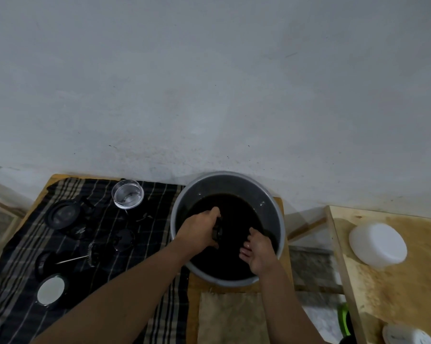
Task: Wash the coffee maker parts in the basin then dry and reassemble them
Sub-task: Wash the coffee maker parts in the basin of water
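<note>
A grey basin (271, 207) holds dark water. My left hand (199, 229) reaches into it and grips a small black coffee maker part (218, 233) at the water's surface. My right hand (257, 249) dips into the water beside it, wet fingers loosely spread, holding nothing I can see. On the striped dark cloth (23, 281) to the left lie a clear glass beaker (127, 194), a round black lid (61, 214), a plunger rod with its filter disc (85, 256), a black knobbed piece (123, 239) and a white-centred round part (51, 290).
The cloth covers a low wooden table (194, 289) against a grey wall. A beige rag (231, 316) lies at its front. A second wooden board (408, 281) at the right carries a white bowl (378, 244) and a white container (405, 335); a green object (343, 321) sits beside it.
</note>
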The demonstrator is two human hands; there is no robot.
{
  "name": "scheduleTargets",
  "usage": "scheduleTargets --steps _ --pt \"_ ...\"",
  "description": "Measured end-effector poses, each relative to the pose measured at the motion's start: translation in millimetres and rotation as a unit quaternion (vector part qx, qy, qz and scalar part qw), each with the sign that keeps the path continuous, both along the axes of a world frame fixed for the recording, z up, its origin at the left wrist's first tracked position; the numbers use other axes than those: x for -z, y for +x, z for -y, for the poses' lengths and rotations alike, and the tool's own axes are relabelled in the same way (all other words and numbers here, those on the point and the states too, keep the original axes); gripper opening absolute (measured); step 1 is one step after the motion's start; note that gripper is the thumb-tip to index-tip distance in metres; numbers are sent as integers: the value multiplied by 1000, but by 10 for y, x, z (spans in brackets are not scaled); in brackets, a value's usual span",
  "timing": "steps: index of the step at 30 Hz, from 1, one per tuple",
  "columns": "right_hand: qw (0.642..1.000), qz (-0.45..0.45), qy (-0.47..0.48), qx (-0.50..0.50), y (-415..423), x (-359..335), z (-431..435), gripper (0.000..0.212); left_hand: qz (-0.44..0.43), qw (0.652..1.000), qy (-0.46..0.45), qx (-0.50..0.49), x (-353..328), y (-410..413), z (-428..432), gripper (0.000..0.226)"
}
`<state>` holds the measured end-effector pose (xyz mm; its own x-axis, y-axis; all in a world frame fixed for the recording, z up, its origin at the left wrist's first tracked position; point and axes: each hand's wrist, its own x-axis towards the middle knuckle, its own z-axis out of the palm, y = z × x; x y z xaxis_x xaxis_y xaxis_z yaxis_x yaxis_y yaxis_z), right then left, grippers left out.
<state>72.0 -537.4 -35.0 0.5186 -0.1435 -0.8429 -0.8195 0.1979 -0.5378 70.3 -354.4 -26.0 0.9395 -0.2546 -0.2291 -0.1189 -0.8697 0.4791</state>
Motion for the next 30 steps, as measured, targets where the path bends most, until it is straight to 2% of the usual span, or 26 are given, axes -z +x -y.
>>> scheduleTargets --steps 3,8,11,14,17,20,23,24,27,30 --pt "999 -24 11 29 22 59 19 47 -26 994 96 45 42 19 27 68" --pt "999 -44 17 20 26 126 -29 49 -17 992 115 38 92 44 18 66" --pt "1000 -24 -3 14 12 106 -42 41 -12 991 126 43 106 43 20 66" --pt "1000 9 29 2 22 48 -95 37 -4 992 117 42 127 42 30 64" --pt "990 63 75 -100 11 -127 -215 31 14 994 104 29 168 13 25 48" --pt "970 95 -12 -222 -21 -240 -297 19 34 997 71 26 198 19 17 42" --pt "949 122 -57 -286 -103 -129 -312 33 18 999 37 31 186 35 -8 35" --pt "944 132 -62 -297 -133 -86 -323 36 17 999 33 33 190 33 -12 33" --pt "940 168 -68 -289 -140 -88 -298 20 35 999 30 21 187 17 3 24" --pt "958 169 -33 -231 -122 -93 -239 30 45 999 2 8 195 34 8 28"
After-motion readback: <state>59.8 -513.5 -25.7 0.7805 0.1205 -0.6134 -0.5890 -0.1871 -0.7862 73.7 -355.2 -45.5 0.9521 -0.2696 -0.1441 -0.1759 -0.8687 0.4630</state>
